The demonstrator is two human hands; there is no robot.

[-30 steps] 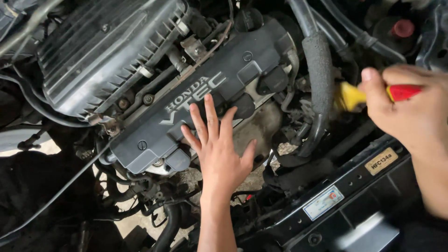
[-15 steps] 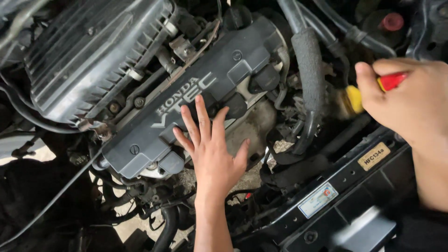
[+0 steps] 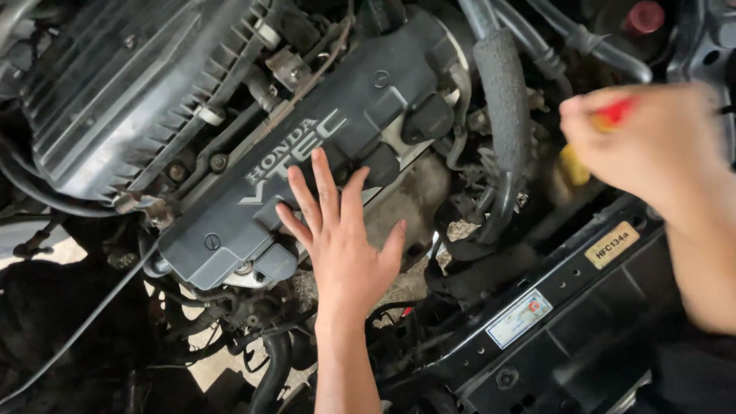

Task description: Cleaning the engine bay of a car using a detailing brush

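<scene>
1. The valve cover runs diagonally from lower left to upper right; the left hand lies on its near edge, nearer than the right.
2. Left hand: flat, fingers spread, gripping nothing.
3. Right hand (blurred), well apart at right, is closed round a red-and-yellow tool.

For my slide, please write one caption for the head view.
Left hand flat on grey engine cover; right hand grips red-and-yellow tool.

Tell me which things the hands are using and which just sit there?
In use: left hand flat on the grey engine cover; right hand gripping a red and yellow tool.
Just there: ribbed black air box, thick black hose, red cap.
</scene>
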